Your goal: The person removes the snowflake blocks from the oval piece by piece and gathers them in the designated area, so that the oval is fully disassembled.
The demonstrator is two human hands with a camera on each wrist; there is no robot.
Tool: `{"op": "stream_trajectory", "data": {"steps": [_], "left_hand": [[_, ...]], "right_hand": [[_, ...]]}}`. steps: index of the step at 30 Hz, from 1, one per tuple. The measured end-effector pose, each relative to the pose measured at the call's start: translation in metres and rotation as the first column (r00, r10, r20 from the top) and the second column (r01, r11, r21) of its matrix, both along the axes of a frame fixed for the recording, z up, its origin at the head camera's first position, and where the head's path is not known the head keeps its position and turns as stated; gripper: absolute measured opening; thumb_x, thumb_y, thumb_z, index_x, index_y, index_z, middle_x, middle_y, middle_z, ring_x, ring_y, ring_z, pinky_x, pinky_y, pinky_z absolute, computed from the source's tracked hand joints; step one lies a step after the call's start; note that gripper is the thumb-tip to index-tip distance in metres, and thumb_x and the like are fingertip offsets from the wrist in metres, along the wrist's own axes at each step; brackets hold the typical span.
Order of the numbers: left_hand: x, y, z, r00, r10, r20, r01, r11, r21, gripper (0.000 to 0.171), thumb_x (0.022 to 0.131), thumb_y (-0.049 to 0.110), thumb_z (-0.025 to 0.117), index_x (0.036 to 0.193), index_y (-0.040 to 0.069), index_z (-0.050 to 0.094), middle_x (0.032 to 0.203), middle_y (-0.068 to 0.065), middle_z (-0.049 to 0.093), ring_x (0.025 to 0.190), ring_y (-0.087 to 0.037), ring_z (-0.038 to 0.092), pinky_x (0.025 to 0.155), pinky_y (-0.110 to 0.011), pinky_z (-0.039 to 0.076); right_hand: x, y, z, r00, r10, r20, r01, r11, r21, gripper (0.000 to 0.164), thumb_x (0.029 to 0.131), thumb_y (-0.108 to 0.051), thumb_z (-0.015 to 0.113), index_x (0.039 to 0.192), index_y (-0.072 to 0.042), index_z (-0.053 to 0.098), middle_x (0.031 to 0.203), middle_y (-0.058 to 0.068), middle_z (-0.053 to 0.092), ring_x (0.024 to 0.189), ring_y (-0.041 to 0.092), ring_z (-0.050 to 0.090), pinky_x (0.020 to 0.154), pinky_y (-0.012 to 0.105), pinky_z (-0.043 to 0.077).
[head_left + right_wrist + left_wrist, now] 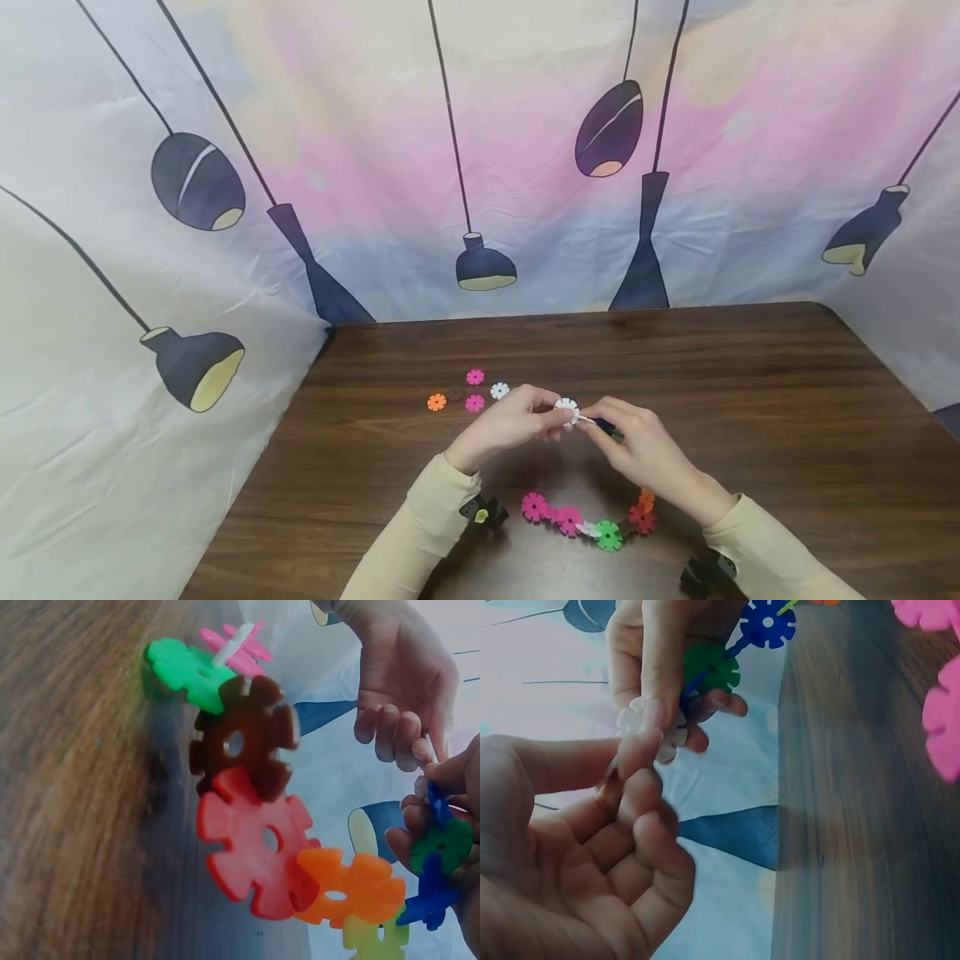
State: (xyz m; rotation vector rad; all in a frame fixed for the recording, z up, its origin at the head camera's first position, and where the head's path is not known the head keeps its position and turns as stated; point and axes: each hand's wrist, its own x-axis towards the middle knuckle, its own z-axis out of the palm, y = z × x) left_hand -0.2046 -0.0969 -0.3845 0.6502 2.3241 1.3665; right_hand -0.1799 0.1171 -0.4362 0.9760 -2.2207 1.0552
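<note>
Above the table, both hands meet fingertip to fingertip. My left hand [504, 429] pinches a white notched plastic disc [566, 406] between thumb and forefinger. Against it, my right hand [647, 450] grips the end of a chain of interlocking discs, where another white disc [676, 736] shows beside its thumb. A green disc [442, 844] and blue discs [768, 626] follow under the right fingers. From there the chain runs down through orange [352, 889], red [244, 851], brown [259, 769] and green [608, 536] discs to pink ones [535, 507] at its far end. Fingers partly hide the joint between the white discs.
Behind the left hand, loose discs lie on the dark wooden table [360, 492]: an orange one [437, 402], two pink ones [475, 377], a white one [499, 390] and a brown one [457, 393]. A lamp-printed cloth [405, 275] hangs along the table's back edge.
</note>
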Motion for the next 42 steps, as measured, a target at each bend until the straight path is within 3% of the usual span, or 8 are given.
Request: {"op": "stream_trajectory", "data": {"steps": [6, 18, 24, 27, 29, 34, 39, 42], "left_hand": [[0.006, 0.003, 0.001, 0.995, 0.048, -0.087, -0.047, 0.999, 0.012, 0.028, 0.100, 0.025, 0.064, 0.089, 0.001, 0.073, 0.076, -0.017, 0.066, 0.078, -0.040, 0.062, 0.065, -0.026, 0.045], [0.008, 0.006, -0.001, 0.961, 0.123, -0.248, -0.126, 0.992, 0.006, 0.029, 0.101, 0.032, 0.062, 0.088, 0.009, 0.074, 0.074, -0.011, 0.069, 0.069, -0.022, 0.063, 0.063, -0.027, 0.047], [0.004, -0.006, 0.005, 0.962, 0.187, -0.198, -0.170, 0.980, 0.100, 0.032, 0.103, 0.031, 0.060, 0.093, 0.003, 0.073, 0.083, -0.019, 0.069, 0.078, -0.036, 0.063, 0.066, -0.029, 0.050], [0.000, -0.015, 0.013, 0.963, 0.193, -0.189, -0.181, 0.981, 0.075, 0.032, 0.105, 0.028, 0.055, 0.095, 0.002, 0.070, 0.085, -0.021, 0.067, 0.078, -0.038, 0.061, 0.066, -0.030, 0.051], [-0.004, -0.022, 0.018, 0.951, 0.206, -0.230, -0.204, 0.978, 0.034, 0.030, 0.106, 0.027, 0.054, 0.094, 0.004, 0.070, 0.082, -0.015, 0.067, 0.075, -0.032, 0.062, 0.065, -0.029, 0.050], [-0.011, -0.045, 0.028, 0.890, 0.278, -0.362, -0.298, 0.955, 0.001, 0.024, 0.102, 0.030, 0.062, 0.091, 0.013, 0.075, 0.072, 0.003, 0.067, 0.059, -0.012, 0.057, 0.057, -0.028, 0.046], [-0.019, -0.074, 0.034, 0.835, 0.393, -0.386, -0.418, 0.908, 0.020, 0.019, 0.094, 0.033, 0.073, 0.094, 0.015, 0.079, 0.076, 0.003, 0.069, 0.062, -0.016, 0.053, 0.059, -0.031, 0.044], [-0.027, -0.093, 0.034, 0.814, 0.434, -0.385, -0.468, 0.884, 0.008, 0.019, 0.093, 0.032, 0.075, 0.094, 0.014, 0.079, 0.082, 0.000, 0.072, 0.069, -0.020, 0.055, 0.063, -0.035, 0.045]], "right_hand": [[0.000, 0.000, 0.004, 0.999, -0.030, -0.043, 0.029, 0.999, -0.012, 0.019, 0.085, 0.001, 0.078, 0.096, -0.014, 0.072, 0.089, -0.012, 0.066, 0.077, 0.002, 0.061, 0.064, 0.029, 0.054], [0.000, 0.001, 0.006, 0.991, -0.126, -0.053, 0.126, 0.992, -0.021, 0.017, 0.082, -0.002, 0.082, 0.091, -0.012, 0.072, 0.086, -0.009, 0.068, 0.072, 0.003, 0.060, 0.060, 0.029, 0.053], [0.000, 0.003, 0.003, 0.988, -0.155, 0.024, 0.156, 0.988, -0.014, 0.013, 0.083, -0.006, 0.081, 0.091, -0.013, 0.074, 0.087, -0.009, 0.070, 0.076, 0.005, 0.065, 0.066, 0.037, 0.058], [-0.001, 0.004, 0.002, 0.986, -0.150, 0.069, 0.152, 0.988, -0.024, 0.012, 0.086, -0.009, 0.080, 0.095, -0.014, 0.076, 0.089, -0.009, 0.072, 0.080, 0.006, 0.067, 0.069, 0.040, 0.059], [-0.002, 0.005, 0.002, 0.984, -0.151, 0.097, 0.155, 0.987, -0.036, 0.012, 0.086, -0.010, 0.080, 0.097, -0.016, 0.077, 0.092, -0.011, 0.072, 0.083, 0.006, 0.068, 0.071, 0.042, 0.059], [-0.003, 0.007, 0.001, 0.980, -0.141, 0.139, 0.149, 0.988, -0.044, 0.012, 0.089, -0.016, 0.079, 0.101, -0.020, 0.078, 0.095, -0.015, 0.071, 0.087, 0.005, 0.068, 0.073, 0.037, 0.058], [-0.005, 0.009, -0.001, 0.978, -0.125, 0.165, 0.131, 0.991, -0.026, 0.016, 0.090, -0.019, 0.078, 0.105, -0.024, 0.078, 0.098, -0.017, 0.071, 0.090, 0.004, 0.067, 0.074, 0.034, 0.057], [-0.006, 0.009, -0.001, 0.977, -0.126, 0.175, 0.130, 0.991, -0.015, 0.016, 0.091, -0.023, 0.077, 0.107, -0.025, 0.078, 0.099, -0.017, 0.071, 0.091, 0.004, 0.067, 0.075, 0.033, 0.057]]}}
